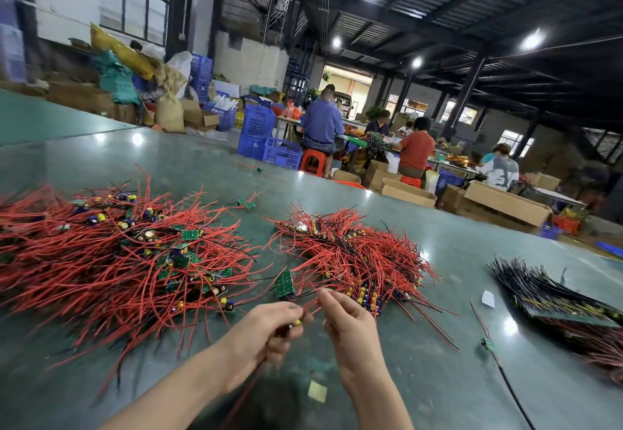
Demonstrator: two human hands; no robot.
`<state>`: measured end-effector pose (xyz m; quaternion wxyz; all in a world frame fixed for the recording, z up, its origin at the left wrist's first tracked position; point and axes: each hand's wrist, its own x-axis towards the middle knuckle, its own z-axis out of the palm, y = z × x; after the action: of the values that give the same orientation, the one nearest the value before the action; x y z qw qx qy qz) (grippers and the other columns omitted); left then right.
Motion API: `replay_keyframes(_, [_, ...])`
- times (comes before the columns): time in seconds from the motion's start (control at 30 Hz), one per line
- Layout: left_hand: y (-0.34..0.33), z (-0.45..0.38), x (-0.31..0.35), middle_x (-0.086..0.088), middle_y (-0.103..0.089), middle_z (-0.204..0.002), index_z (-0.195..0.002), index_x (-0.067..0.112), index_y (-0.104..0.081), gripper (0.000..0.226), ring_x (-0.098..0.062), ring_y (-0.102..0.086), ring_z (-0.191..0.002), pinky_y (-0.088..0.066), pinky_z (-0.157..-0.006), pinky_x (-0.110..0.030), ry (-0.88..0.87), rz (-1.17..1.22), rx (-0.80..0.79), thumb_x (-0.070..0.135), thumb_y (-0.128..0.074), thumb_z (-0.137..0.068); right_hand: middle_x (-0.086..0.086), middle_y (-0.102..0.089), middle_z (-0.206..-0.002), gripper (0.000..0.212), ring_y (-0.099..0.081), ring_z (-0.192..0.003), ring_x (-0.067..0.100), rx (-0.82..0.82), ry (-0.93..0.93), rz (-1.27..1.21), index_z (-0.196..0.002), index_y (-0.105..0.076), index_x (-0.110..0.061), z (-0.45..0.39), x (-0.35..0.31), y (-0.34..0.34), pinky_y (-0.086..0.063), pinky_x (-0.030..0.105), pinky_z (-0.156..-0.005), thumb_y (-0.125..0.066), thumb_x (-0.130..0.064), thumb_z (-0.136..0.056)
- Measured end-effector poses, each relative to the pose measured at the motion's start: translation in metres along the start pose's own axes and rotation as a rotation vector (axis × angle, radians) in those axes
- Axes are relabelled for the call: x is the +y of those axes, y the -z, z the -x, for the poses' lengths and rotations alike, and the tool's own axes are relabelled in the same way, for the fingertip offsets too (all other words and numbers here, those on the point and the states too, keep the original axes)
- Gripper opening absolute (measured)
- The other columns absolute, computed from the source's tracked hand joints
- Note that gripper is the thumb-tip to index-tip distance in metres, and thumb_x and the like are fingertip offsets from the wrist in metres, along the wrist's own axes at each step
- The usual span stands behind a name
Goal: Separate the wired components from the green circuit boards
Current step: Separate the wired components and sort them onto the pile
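Bare forearms, hands (269,332) ungloved (no sleeves visible).

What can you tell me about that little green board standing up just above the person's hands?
The green circuit board is a small rectangular piece dotted with tiny solder points. It stands tilted on edge over the table, between the two red wire piles. Thin red and black wires run from its lower end toward the left hand and right hand, which pinch them.

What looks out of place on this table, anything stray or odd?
A few strays lie apart from the heaps: one wired board alone right of the hands, a white scrap beside it, a yellowish scrap between the forearms, and one small wired piece far up the table. Nothing looks spilled or broken.
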<state>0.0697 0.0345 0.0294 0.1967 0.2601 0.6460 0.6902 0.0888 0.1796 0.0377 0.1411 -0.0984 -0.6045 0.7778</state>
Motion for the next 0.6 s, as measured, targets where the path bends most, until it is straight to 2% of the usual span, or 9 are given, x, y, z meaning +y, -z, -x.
replay_keyframes(0.1, [0.0002,-0.0062,-0.0049,0.016,-0.049,-0.047,-0.054,0.037,-0.065,0.044,0.003,-0.038,-0.045,-0.028,-0.053,-0.020,-0.042,-0.040,0.132,0.020,-0.052,-0.092,0.000,-0.057,-0.058,0.011,-0.046,-0.053,0.008,-0.101,-0.041,0.013,-0.069,-0.071,-0.008,0.0001,0.0009,0.0018,-0.037,0.017,-0.055,-0.069,-0.017,-0.075])
replay_keyframes(0.17, [-0.0016,-0.0062,-0.0032,0.016,-0.052,-0.048,-0.054,0.036,-0.065,0.042,0.005,-0.043,-0.045,-0.033,-0.051,-0.012,-0.061,-0.084,0.184,0.020,-0.054,-0.092,0.003,-0.057,-0.057,0.014,-0.048,-0.058,0.013,-0.211,-0.129,-0.097,-0.064,-0.070,-0.010,0.0004,0.0006,0.0013,-0.035,0.024,-0.064,-0.066,-0.021,-0.072])
replay_keyframes(0.23, [-0.0007,-0.0069,-0.0044,0.016,-0.054,-0.048,-0.055,0.028,-0.065,0.041,0.006,-0.047,-0.046,-0.037,-0.050,-0.008,-0.081,-0.115,0.212,0.016,-0.055,-0.093,0.002,-0.056,-0.056,0.014,-0.051,-0.056,0.012,-0.245,-0.141,-0.145,-0.063,-0.069,-0.010,0.0006,0.0003,0.0006,-0.034,0.025,-0.064,-0.065,-0.020,-0.072])
replay_keyframes(0.33, [0.0027,-0.0063,-0.0043,0.010,-0.049,-0.046,-0.060,0.020,-0.062,0.034,0.002,-0.042,-0.045,-0.033,-0.050,-0.010,-0.111,-0.196,0.251,0.015,-0.057,-0.093,-0.002,-0.055,-0.057,0.015,-0.041,-0.048,0.005,-0.065,0.001,0.034,-0.066,-0.072,-0.010,-0.0018,0.0009,0.0036,-0.033,0.017,-0.051,-0.067,-0.017,-0.079])
replay_keyframes(0.4, [0.0040,-0.0053,-0.0069,0.007,-0.041,-0.045,-0.058,0.018,-0.061,0.034,-0.003,-0.035,-0.045,-0.027,-0.050,-0.017,-0.157,-0.300,0.272,0.018,-0.059,-0.092,-0.005,-0.051,-0.055,0.012,-0.034,-0.048,0.005,0.045,0.070,0.073,-0.071,-0.073,-0.008,-0.0043,0.0000,0.0061,-0.031,0.017,-0.049,-0.069,-0.017,-0.078])
replay_keyframes(0.5, [0.0043,-0.0033,-0.0092,0.007,-0.035,-0.045,-0.061,0.017,-0.060,0.032,-0.005,-0.031,-0.046,-0.023,-0.051,-0.023,-0.198,-0.386,0.269,0.026,-0.060,-0.091,-0.004,-0.044,-0.053,0.015,-0.032,-0.047,0.005,0.015,0.026,-0.039,-0.066,-0.073,-0.011,-0.0039,-0.0026,0.0053,-0.029,0.019,-0.051,-0.070,-0.026,-0.068])
replay_keyframes(0.6, [0.0032,-0.0020,-0.0081,0.005,-0.037,-0.048,-0.063,0.018,-0.062,0.031,-0.007,-0.034,-0.049,-0.026,-0.054,-0.024,-0.195,-0.348,0.243,0.026,-0.058,-0.092,-0.007,-0.045,-0.051,0.013,-0.033,-0.049,0.006,0.033,0.066,0.027,-0.067,-0.071,-0.011,-0.0021,-0.0035,0.0051,-0.030,0.019,-0.052,-0.069,-0.020,-0.076])
